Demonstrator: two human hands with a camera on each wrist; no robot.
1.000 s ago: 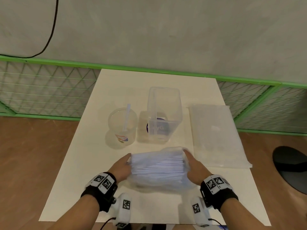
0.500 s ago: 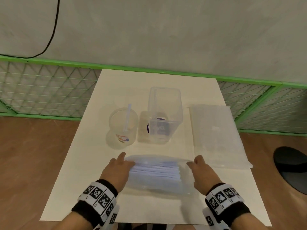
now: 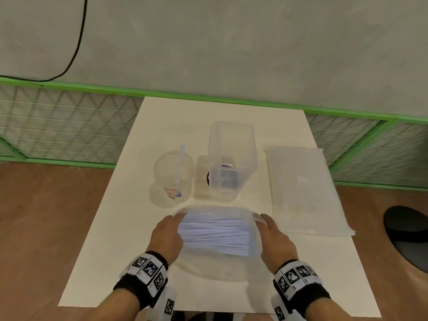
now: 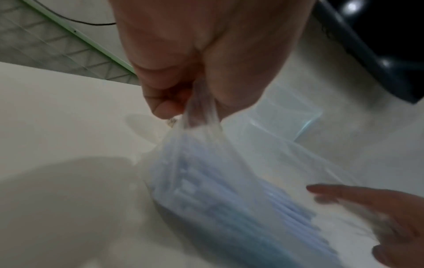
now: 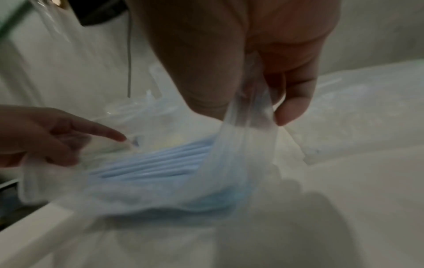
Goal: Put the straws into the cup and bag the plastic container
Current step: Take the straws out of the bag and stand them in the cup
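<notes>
A clear bag of white straws lies near the front of the white table. My left hand pinches the bag's left edge between thumb and fingers. At the other end my right hand pinches the right edge. Behind them stands a clear cup with one straw in it. To its right is the tall clear plastic container with a purple label at its base.
A flat stack of clear plastic bags lies on the table's right side. A green mesh fence runs behind the table. A black round base sits on the brown floor to the right.
Both hands went from cupping the bundle's ends to pinching the bag's side edges. The bag now lies spread wider and flatter between them.
</notes>
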